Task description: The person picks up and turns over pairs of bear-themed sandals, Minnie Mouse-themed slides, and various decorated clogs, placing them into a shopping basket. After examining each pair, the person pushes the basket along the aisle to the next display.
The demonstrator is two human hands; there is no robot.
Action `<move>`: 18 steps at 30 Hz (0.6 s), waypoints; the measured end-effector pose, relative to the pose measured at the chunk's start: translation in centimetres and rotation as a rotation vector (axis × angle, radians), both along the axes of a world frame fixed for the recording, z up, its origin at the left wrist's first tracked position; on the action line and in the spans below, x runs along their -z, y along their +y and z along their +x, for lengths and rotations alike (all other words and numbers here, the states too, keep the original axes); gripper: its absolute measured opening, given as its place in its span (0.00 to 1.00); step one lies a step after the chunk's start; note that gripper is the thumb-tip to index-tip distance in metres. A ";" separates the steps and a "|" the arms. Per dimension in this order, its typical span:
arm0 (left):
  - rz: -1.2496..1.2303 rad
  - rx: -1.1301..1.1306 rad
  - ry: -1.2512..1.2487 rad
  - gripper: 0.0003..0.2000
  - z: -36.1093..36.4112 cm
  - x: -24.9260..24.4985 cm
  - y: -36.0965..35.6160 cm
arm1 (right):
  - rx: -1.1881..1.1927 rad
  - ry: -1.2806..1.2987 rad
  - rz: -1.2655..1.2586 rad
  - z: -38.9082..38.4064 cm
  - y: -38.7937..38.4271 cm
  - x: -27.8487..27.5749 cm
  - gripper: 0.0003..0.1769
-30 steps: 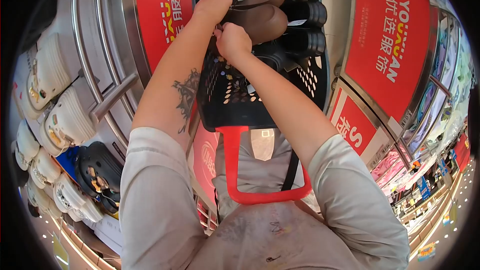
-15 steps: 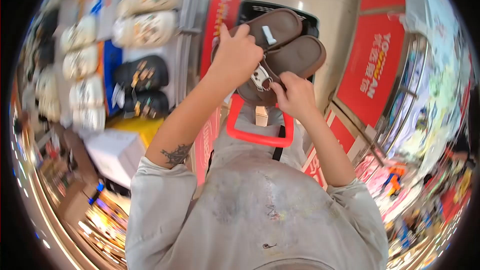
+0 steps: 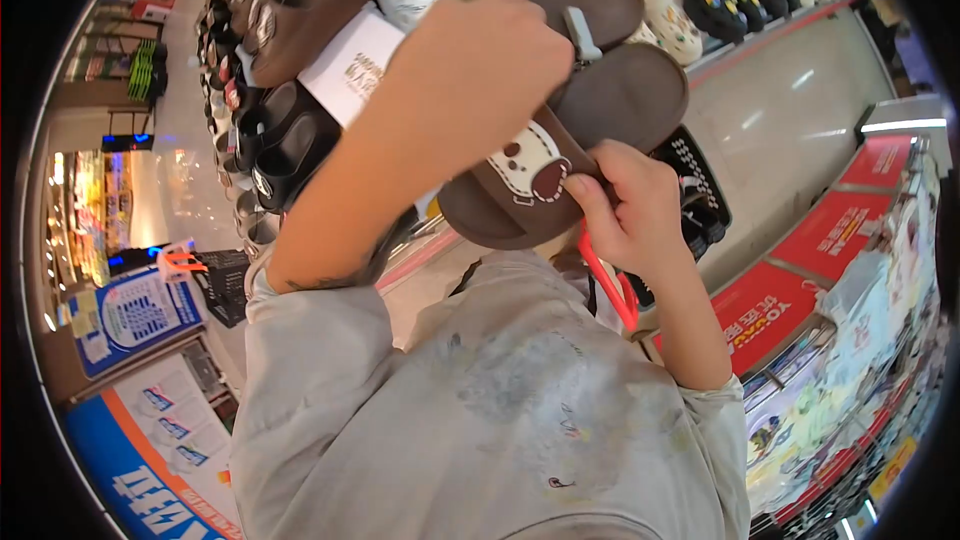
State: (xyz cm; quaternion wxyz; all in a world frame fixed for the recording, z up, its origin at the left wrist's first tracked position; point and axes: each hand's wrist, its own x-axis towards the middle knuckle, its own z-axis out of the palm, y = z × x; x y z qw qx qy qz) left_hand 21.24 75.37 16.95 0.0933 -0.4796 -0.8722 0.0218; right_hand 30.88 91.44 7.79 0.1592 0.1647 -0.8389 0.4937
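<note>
- Two hands hold one pair of brown slippers point(image 3: 560, 130) in the upper middle of the frame, in front of a shoe rack point(image 3: 290, 70) at the upper left.
- Left hand point(image 3: 480, 70) is closed around the pair from its left side, fingers wrapped over the far edge and hiding part of it.
- Right hand point(image 3: 625, 210) pinches the lower right edge just beside the cream bear patch point(image 3: 528, 165), with thumb and fingers shut on the strap area.
- A grey clip point(image 3: 580, 25) near the top seems to join the two slippers. I cannot tell how firmly.
- Handling the pair well probably means letting the left hand bear the weight. The right hand should only steady or turn the strap end, so the clip is not strained.
- Both slippers should stay flat against each other, because a twist at one end could pull them apart or let one slide out.
- The long axis runs on a slant from the lower left of centre to the upper right.
- The strap ends, likely the toes, point down and left toward the person's chest, and the bare ends, likely the heels, point to the upper right.
- The broad flat faces are turned toward the camera.
- A black basket point(image 3: 700, 190) with a red handle point(image 3: 605, 285) hangs below and right of the pair, partly behind the right hand.
</note>
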 end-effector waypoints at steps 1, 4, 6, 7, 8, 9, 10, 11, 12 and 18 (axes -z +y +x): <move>0.038 -0.035 0.019 0.02 -0.5 -0.5 -1.9 | -0.020 -0.028 -0.009 -0.9 -1.4 -1.0 0.11; 0.085 -0.138 0.047 0.06 -2.9 -2.2 -6.9 | -0.058 0.074 0.081 -4.3 -5.5 -3.3 0.12; -0.092 -0.307 -0.081 0.11 -3.4 -4.6 -7.9 | -0.112 0.037 0.138 -5.6 -7.8 -4.0 0.13; -0.034 -0.293 -0.059 0.07 -3.9 -4.5 -9.0 | -0.127 -0.063 0.092 -6.5 -9.0 -3.6 0.14; -0.023 -0.304 -0.046 0.07 -5.2 -3.6 -10.4 | -0.136 -0.167 0.044 -7.3 -10.0 -3.2 0.14; 0.029 -0.325 -0.151 0.07 -7.0 -1.8 -12.5 | -0.138 -0.208 0.087 -8.3 -11.4 -2.5 0.16; 0.080 -0.342 -0.258 0.07 -7.9 -0.2 -13.7 | -0.142 -0.206 0.096 -8.3 -11.9 -1.6 0.16; 0.090 -0.346 -0.257 0.07 -8.1 0.9 -14.4 | -0.167 -0.261 0.055 -8.3 -12.3 -0.7 0.17; 0.138 -0.343 -0.262 0.07 -8.2 2.0 -14.9 | -0.193 -0.319 0.014 -8.2 -12.5 -0.1 0.18; 0.482 -0.104 -0.252 0.06 -8.8 4.2 -16.9 | -0.173 -0.347 -0.108 -7.2 -13.0 -0.4 0.13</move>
